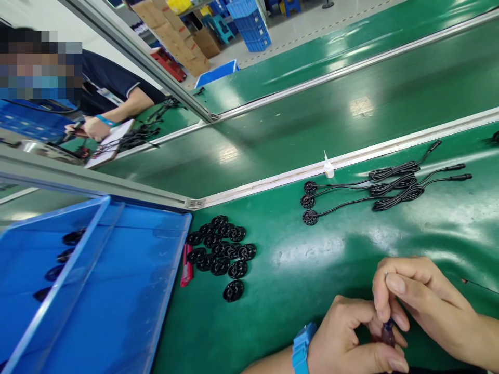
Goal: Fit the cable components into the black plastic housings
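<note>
My left hand (346,337), with a blue wristband (302,345), and my right hand (421,301) meet at the bottom right over the green table (312,270). Both are pinched together on a small dark part (388,332) that is mostly hidden by the fingers. A pile of several black round discs (222,254) lies to the left of my hands. Three black cables with round ends (385,187) lie farther back on the right.
A small white glue bottle (328,167) stands by the metal rail. A red tool (186,267) lies beside a blue tray (97,280) holding a few discs. Across the green conveyor belt (331,114), another person's hand (95,127) works over cables at the far left.
</note>
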A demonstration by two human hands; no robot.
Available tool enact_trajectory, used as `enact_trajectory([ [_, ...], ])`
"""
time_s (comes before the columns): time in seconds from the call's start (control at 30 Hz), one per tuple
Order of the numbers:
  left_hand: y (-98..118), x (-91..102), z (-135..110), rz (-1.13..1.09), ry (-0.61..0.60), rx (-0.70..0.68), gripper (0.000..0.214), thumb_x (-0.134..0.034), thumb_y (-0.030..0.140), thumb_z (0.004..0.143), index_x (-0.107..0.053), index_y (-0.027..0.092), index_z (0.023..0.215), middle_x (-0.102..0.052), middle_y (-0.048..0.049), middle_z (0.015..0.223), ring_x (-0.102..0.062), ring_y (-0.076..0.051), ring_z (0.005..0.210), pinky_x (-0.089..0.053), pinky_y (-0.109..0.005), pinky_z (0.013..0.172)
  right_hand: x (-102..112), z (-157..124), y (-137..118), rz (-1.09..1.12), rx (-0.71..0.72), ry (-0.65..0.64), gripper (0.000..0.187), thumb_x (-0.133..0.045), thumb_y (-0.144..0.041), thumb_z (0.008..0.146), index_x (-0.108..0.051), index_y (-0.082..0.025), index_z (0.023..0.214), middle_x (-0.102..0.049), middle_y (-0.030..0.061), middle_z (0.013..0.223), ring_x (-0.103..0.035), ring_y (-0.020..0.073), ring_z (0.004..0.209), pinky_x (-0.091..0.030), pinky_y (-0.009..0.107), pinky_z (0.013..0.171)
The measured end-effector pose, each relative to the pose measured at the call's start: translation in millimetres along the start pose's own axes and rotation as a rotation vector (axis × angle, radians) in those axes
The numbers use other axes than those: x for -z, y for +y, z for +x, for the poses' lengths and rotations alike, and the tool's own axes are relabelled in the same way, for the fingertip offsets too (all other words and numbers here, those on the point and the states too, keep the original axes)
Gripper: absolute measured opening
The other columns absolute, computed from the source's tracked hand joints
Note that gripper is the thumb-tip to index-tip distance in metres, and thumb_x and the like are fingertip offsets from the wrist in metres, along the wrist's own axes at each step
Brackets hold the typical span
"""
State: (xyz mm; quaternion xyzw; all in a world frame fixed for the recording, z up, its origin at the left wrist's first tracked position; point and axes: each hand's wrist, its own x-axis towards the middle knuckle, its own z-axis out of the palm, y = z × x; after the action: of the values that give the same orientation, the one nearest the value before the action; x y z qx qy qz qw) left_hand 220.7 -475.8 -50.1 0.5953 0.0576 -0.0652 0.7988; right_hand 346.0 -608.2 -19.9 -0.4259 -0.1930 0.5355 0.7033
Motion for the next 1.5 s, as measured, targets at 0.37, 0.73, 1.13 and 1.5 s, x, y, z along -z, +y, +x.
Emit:
enact_trajectory([
  [0.37,1.2,1.0,-2.3,0.019,0.016,0.019,0.056,-0.088,0.065,0.079,-0.057,0.02,0.065,-0.074,-0.0044,0.068,-0.075,-0.018,0.069,-0.065,-0.029,0.078,0.6,1.4,0.0,0.068,-0.028,-0.03,0.044,-0.057,-0.052,0.109,-0.074,-0.015,0.091,-0.062,0.0004,0.063,-0.064,0.0104,0.053,-0.049,0.02,0.053],
  [0.73,-6.4,0.3,-3.8,0.012,-0.025,-0.019,0.053,-0.088,0.062,0.081,-0.059,0.019,0.069,-0.076,-0.0048,0.07,-0.078,-0.018,0.072,-0.065,-0.028,0.082,1.1,0.9,2.7,0.009,-0.043,-0.019,0.05,-0.056,-0.058,0.107,-0.074,-0.015,0.088,-0.061,0.0002,0.062,-0.063,0.0099,0.051,-0.046,0.019,0.051],
  [1.13,-7.2,-0.7,-3.6,0.058,-0.032,-0.014,0.057,-0.083,0.07,0.082,-0.061,0.02,0.07,-0.074,-0.0045,0.067,-0.075,-0.017,0.067,-0.063,-0.028,0.076,-0.8,1.9,7.0,0.041,-0.078,-0.041,0.052,-0.053,-0.06,0.108,-0.07,-0.016,0.088,-0.057,-0.0016,0.06,-0.061,0.0112,0.048,-0.043,0.019,0.045],
  [1.5,-5.5,-1.3,-4.7,0.033,0.189,0.038,0.064,-0.1,0.066,0.058,-0.058,0.019,0.068,-0.057,0.005,0.054,-0.052,-0.008,0.05,-0.041,-0.02,0.051,-1.8,1.8,-0.4,-0.095,0.038,-0.019,0.044,-0.049,-0.049,0.112,-0.072,-0.017,0.093,-0.063,0.0033,0.075,-0.06,0.0124,0.068,-0.052,0.025,0.066],
])
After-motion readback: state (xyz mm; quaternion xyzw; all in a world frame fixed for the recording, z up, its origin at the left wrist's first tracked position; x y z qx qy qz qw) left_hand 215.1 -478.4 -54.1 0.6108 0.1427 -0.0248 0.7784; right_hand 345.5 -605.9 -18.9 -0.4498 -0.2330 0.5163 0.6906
